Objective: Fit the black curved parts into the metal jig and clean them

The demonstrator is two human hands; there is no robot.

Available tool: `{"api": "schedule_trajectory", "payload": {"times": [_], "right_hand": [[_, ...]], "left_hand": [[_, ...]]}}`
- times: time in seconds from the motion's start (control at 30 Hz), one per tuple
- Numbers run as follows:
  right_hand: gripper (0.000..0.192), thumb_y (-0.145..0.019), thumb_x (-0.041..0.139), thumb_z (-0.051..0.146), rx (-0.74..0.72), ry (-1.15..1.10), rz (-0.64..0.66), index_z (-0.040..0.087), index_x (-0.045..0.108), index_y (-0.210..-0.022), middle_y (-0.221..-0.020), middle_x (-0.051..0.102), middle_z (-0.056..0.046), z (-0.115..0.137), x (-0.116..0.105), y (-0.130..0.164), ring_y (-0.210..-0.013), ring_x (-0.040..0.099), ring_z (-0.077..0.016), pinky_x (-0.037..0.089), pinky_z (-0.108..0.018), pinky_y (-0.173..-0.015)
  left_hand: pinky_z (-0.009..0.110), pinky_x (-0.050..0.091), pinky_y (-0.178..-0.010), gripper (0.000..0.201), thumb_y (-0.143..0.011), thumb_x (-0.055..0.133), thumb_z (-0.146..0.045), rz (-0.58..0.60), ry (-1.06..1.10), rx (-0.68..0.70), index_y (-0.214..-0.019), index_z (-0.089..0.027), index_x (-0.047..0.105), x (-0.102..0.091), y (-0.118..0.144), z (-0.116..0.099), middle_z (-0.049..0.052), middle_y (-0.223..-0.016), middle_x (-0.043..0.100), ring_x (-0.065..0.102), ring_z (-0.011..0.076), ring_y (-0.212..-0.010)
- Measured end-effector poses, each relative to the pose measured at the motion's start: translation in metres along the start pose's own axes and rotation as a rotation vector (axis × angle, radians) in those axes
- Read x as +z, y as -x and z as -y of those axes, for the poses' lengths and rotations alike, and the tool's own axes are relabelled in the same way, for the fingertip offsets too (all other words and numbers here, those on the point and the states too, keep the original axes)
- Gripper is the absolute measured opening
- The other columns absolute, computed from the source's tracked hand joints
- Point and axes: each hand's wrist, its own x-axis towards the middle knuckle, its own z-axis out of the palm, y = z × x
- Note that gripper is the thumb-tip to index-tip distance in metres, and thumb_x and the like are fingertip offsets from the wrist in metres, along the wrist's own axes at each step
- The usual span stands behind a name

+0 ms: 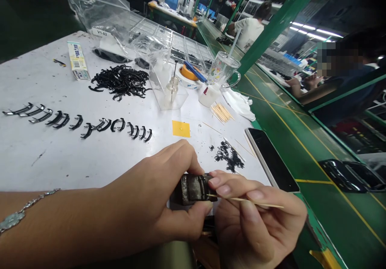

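My left hand (169, 184) grips a small dark block (193, 188) between thumb and fingers at the table's near edge. A thin black curved part lies along the block's top. Pinched in my right hand (259, 216) is a wooden toothpick (268, 204), its tip at the right side of the block. My right fingertips also rest against the block. Ahead of the hands lie a yellow square of paper (181, 129) with a small drop on it and a scatter of tiny black pieces (229, 156).
Curved black parts (60, 119) form a row at left, below a pile of black parts (120, 80). Beyond stand a glass bottle (171, 89), tape rolls (189, 74), a mug (221, 68) and toothpicks (222, 112). A phone (271, 158) lies right. Other people sit beyond the green frame.
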Motion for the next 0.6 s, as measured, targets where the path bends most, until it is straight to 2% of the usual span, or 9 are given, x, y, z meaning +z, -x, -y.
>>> {"api": "schedule_trajectory", "payload": {"times": [0.1, 0.27, 0.4, 0.43, 0.5, 0.6], "right_hand": [[0.021, -0.085, 0.059, 0.004, 0.029, -0.003, -0.011, 0.022, 0.062, -0.096, -0.076, 0.075, 0.002, -0.001, 0.001, 0.0, -0.069, 0.073, -0.017, 0.064, -0.041, -0.073], [0.019, -0.088, 0.051, 0.006, 0.115, -0.11, -0.068, 0.021, 0.062, -0.094, -0.076, 0.073, 0.003, 0.002, 0.002, -0.008, -0.067, 0.071, -0.0138, 0.062, -0.036, -0.074], [0.022, -0.087, 0.057, 0.005, -0.069, 0.119, -0.13, 0.025, 0.063, -0.094, -0.078, 0.069, 0.003, 0.003, -0.008, -0.033, -0.07, 0.068, -0.0179, 0.058, -0.04, -0.074], [0.023, -0.087, 0.06, 0.005, -0.123, 0.224, -0.099, 0.026, 0.063, -0.096, -0.082, 0.069, 0.002, 0.001, -0.013, -0.042, -0.074, 0.069, -0.0194, 0.057, -0.041, -0.077], [0.023, -0.087, 0.065, 0.008, -0.227, 0.503, 0.063, 0.026, 0.065, -0.102, -0.093, 0.07, -0.001, -0.006, -0.022, -0.063, -0.086, 0.07, -0.0221, 0.053, -0.043, -0.084], [0.016, -0.091, 0.063, 0.012, -0.436, 1.022, 0.486, 0.022, 0.065, -0.103, -0.099, 0.073, -0.005, -0.022, -0.034, -0.093, -0.097, 0.067, -0.0257, 0.048, -0.044, -0.089]], "left_hand": [[0.029, 0.045, -0.067, 0.021, -0.084, 0.067, -0.028, -0.001, 0.001, 0.025, -0.095, -0.022, 0.049, 0.0, 0.0, 0.001, -0.001, -0.092, 0.053, 0.055, 0.0134, -0.079], [0.027, 0.043, -0.064, 0.021, -0.083, 0.066, -0.024, -0.006, 0.01, 0.041, -0.094, -0.022, 0.048, 0.0, 0.0, 0.001, -0.001, -0.09, 0.052, 0.052, 0.013, -0.078], [0.027, 0.043, -0.066, 0.022, -0.082, 0.066, -0.025, 0.014, 0.008, 0.016, -0.094, -0.022, 0.048, -0.001, 0.0, 0.0, -0.001, -0.092, 0.052, 0.051, 0.0133, -0.078], [0.027, 0.043, -0.067, 0.022, -0.082, 0.066, -0.025, 0.013, 0.006, 0.017, -0.094, -0.022, 0.048, -0.001, 0.0, 0.0, -0.001, -0.093, 0.052, 0.051, 0.0134, -0.078], [0.027, 0.042, -0.067, 0.022, -0.082, 0.065, -0.026, 0.01, 0.0, 0.022, -0.094, -0.022, 0.047, -0.001, 0.0, -0.001, -0.001, -0.093, 0.052, 0.051, 0.0136, -0.078], [0.028, 0.04, -0.065, 0.021, -0.082, 0.063, -0.026, 0.009, -0.025, 0.025, -0.093, -0.021, 0.046, -0.001, -0.001, -0.001, -0.001, -0.091, 0.052, 0.05, 0.0144, -0.079]]}}
